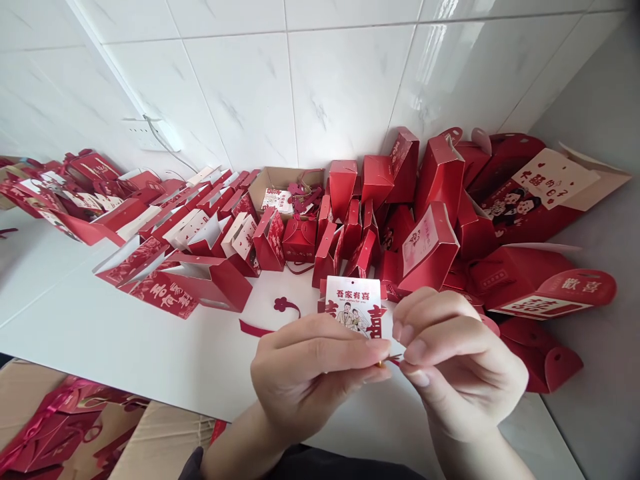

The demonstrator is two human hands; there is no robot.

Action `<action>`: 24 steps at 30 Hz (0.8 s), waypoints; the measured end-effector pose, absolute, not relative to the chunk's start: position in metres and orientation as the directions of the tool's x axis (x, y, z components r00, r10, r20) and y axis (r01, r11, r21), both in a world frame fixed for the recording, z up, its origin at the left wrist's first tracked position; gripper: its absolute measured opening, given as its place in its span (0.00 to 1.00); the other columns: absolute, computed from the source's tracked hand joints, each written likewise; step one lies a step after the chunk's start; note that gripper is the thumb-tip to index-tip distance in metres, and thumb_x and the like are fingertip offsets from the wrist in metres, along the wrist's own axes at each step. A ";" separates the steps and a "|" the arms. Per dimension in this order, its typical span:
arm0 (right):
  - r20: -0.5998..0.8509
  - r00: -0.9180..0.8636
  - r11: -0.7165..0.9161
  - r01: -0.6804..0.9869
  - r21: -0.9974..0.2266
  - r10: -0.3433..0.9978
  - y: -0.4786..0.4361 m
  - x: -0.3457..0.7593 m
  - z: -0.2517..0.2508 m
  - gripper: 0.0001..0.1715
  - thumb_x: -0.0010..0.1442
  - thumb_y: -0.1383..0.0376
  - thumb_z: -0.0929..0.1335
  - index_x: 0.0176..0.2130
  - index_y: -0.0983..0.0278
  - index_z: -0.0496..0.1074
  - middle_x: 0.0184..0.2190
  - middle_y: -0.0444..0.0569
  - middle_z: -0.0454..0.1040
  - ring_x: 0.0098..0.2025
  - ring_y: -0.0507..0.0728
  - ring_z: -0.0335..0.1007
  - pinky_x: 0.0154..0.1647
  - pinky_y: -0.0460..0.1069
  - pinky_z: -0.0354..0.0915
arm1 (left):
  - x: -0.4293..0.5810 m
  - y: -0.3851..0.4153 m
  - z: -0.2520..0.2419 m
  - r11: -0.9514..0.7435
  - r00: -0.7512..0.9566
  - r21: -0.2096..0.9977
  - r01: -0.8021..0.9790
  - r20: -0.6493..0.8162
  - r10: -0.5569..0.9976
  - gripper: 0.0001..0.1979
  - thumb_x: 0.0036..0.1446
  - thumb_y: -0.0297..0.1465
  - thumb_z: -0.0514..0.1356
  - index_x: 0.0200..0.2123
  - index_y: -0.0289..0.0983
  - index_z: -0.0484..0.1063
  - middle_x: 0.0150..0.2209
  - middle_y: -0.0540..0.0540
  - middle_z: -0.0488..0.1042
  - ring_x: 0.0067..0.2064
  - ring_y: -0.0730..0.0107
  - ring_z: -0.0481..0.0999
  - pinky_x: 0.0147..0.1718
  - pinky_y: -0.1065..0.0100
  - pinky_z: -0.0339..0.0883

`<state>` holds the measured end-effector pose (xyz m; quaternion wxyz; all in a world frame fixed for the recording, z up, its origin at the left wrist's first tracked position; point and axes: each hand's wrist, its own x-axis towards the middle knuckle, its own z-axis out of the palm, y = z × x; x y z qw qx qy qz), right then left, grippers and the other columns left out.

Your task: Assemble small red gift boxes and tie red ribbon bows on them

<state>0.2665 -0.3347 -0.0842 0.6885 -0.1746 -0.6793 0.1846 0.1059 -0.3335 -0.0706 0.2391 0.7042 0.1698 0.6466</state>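
A tiny gold-coloured piece (380, 365) sits just in front of a white card (353, 291) printed with a couple, above the table (200, 357). The left hand (315, 363) pinches it, thumb and forefinger pressed together. The right hand (455, 360) has its thumb and forefinger nearly meeting at the end of a thin dark strip (394, 357) beside the piece; whether they grip it cannot be told. Working this small, it would help to keep the left pinch still, let the right fingertips do the fine moving, and leave the strip's end exposed. Farther out lie a white box (263, 293) with a red flower tie (285, 305) and rows of red boxes (270, 241) along the tiled wall (345, 87).
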 end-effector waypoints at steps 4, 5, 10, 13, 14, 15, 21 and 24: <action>0.887 -0.041 0.888 0.032 -0.458 0.459 -0.335 0.267 -0.081 0.12 0.56 0.76 0.70 0.41 0.66 0.75 0.30 0.48 0.73 0.30 0.56 0.69 0.26 0.52 0.68 | 0.106 -0.333 -0.069 -0.834 0.109 0.547 -0.080 0.836 0.538 0.07 0.57 0.23 0.67 0.40 0.33 0.81 0.31 0.46 0.82 0.28 0.74 0.80 0.26 0.74 0.77; 0.885 -0.048 0.887 0.042 -0.461 0.462 -0.335 0.267 -0.080 0.13 0.55 0.76 0.69 0.41 0.66 0.75 0.30 0.48 0.73 0.30 0.56 0.70 0.26 0.52 0.69 | 0.106 -0.333 -0.069 -0.834 0.112 0.546 -0.074 0.836 0.537 0.07 0.57 0.23 0.67 0.40 0.33 0.81 0.31 0.46 0.82 0.28 0.74 0.80 0.26 0.74 0.77; 0.884 -0.024 0.883 0.065 -0.464 0.466 -0.338 0.267 -0.079 0.13 0.56 0.76 0.69 0.42 0.65 0.75 0.30 0.48 0.73 0.30 0.56 0.70 0.27 0.53 0.70 | 0.105 -0.332 -0.069 -0.831 0.119 0.553 -0.070 0.831 0.543 0.07 0.57 0.23 0.67 0.40 0.34 0.81 0.31 0.46 0.82 0.28 0.73 0.80 0.26 0.73 0.77; 0.894 -0.015 0.893 0.070 -0.445 0.447 -0.338 0.266 -0.080 0.12 0.56 0.76 0.69 0.41 0.66 0.75 0.29 0.48 0.73 0.30 0.56 0.69 0.26 0.53 0.70 | 0.104 -0.332 -0.069 -0.831 0.124 0.553 -0.061 0.830 0.543 0.08 0.57 0.24 0.67 0.41 0.35 0.81 0.31 0.46 0.82 0.28 0.73 0.80 0.25 0.73 0.78; 0.894 -0.017 0.892 0.073 -0.446 0.448 -0.338 0.266 -0.080 0.12 0.56 0.76 0.69 0.41 0.66 0.75 0.30 0.48 0.73 0.30 0.55 0.69 0.26 0.53 0.70 | 0.104 -0.332 -0.069 -0.833 0.126 0.551 -0.052 0.831 0.542 0.08 0.57 0.24 0.67 0.41 0.35 0.80 0.32 0.47 0.82 0.28 0.73 0.80 0.25 0.73 0.78; 0.892 -0.018 0.890 0.076 -0.449 0.451 -0.338 0.266 -0.080 0.13 0.56 0.76 0.69 0.41 0.66 0.75 0.30 0.48 0.73 0.30 0.55 0.69 0.26 0.53 0.70 | 0.104 -0.332 -0.068 -0.835 0.129 0.548 -0.044 0.832 0.539 0.08 0.57 0.24 0.67 0.42 0.35 0.80 0.32 0.47 0.82 0.28 0.73 0.80 0.25 0.73 0.78; 0.897 -0.018 0.895 0.072 -0.440 0.443 -0.336 0.267 -0.081 0.14 0.54 0.77 0.69 0.41 0.66 0.75 0.30 0.48 0.74 0.30 0.55 0.69 0.26 0.53 0.70 | 0.103 -0.332 -0.068 -0.849 0.139 0.528 -0.022 0.842 0.521 0.06 0.56 0.22 0.67 0.39 0.32 0.80 0.31 0.46 0.81 0.28 0.73 0.80 0.26 0.73 0.77; 0.902 -0.035 0.902 0.051 -0.428 0.430 -0.335 0.268 -0.082 0.15 0.53 0.77 0.70 0.41 0.66 0.75 0.29 0.48 0.73 0.29 0.55 0.69 0.25 0.52 0.69 | 0.103 -0.332 -0.067 -0.854 0.136 0.520 -0.022 0.848 0.513 0.05 0.56 0.22 0.67 0.37 0.31 0.80 0.30 0.45 0.81 0.27 0.74 0.79 0.25 0.74 0.76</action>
